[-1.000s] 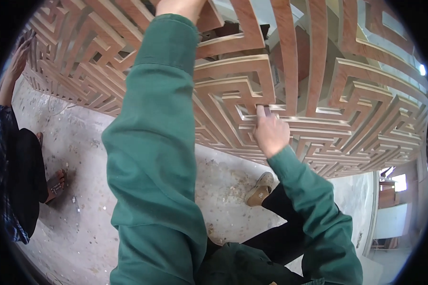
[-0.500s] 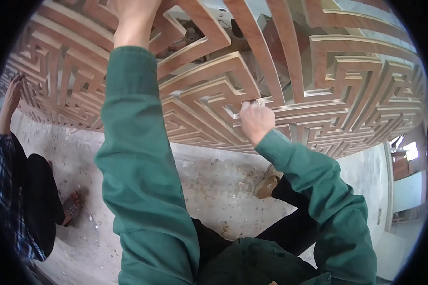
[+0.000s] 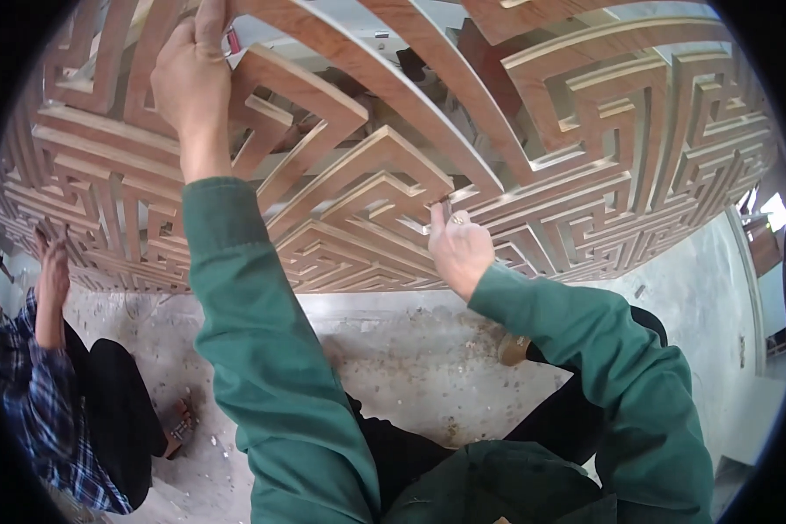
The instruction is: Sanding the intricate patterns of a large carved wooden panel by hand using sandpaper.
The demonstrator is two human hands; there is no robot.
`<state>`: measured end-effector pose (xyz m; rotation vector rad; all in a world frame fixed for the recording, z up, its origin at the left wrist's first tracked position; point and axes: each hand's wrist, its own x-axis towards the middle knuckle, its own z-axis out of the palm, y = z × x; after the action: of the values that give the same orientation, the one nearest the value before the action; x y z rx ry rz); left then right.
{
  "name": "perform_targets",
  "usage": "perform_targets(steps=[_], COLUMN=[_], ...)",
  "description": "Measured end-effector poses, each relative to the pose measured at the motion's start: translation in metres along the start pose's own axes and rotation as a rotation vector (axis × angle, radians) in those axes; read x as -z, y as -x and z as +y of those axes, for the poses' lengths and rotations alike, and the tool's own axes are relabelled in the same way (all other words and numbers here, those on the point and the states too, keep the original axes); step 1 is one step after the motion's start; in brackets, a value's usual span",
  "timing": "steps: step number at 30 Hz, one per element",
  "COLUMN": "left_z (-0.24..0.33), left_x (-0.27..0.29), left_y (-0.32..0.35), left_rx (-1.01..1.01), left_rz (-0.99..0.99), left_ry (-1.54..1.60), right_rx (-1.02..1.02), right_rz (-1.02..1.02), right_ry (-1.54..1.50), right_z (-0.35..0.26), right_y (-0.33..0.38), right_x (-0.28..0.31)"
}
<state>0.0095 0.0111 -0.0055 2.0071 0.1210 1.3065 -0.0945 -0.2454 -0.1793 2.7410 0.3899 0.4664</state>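
Fingers (image 3: 438, 218) of right hand (image 3: 464, 253) curled at panel (image 3: 410, 162) gap, can't tell if pinching. Left hand (image 3: 192, 83) on panel, fingertips hidden, grip unclear. Panel lies ahead, above floor (image 3: 393, 349). Best: 1 hand steadies, other presses lightly.

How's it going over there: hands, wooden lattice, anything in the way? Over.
Left hand on wooden lattice panel, upper left. Right hand at its lower middle, grip unclear. Co-worker's hand at far left, apart from both.
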Motion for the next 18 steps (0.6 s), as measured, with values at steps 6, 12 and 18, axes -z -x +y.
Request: perform_targets(steps=[6,12,18], left_z=[0.005,0.009,0.01], left_x=[-0.002,-0.002,-0.006], left_y=[0.002,0.002,0.003], left_rx=[-0.032,-0.002,-0.016], left_rz=[0.069,0.027,-0.003], left_ry=[0.143,0.166,0.27], right_rx=[-0.277,-0.464,-0.563], right_rz=[-0.066,-0.114,-0.205], right_ry=[-0.499,-0.922,-1.214], right_z=[-0.001,-0.007,-0.009], right_y=[-0.009,-0.003,0.01], right_x=[0.0,0.005,0.017])
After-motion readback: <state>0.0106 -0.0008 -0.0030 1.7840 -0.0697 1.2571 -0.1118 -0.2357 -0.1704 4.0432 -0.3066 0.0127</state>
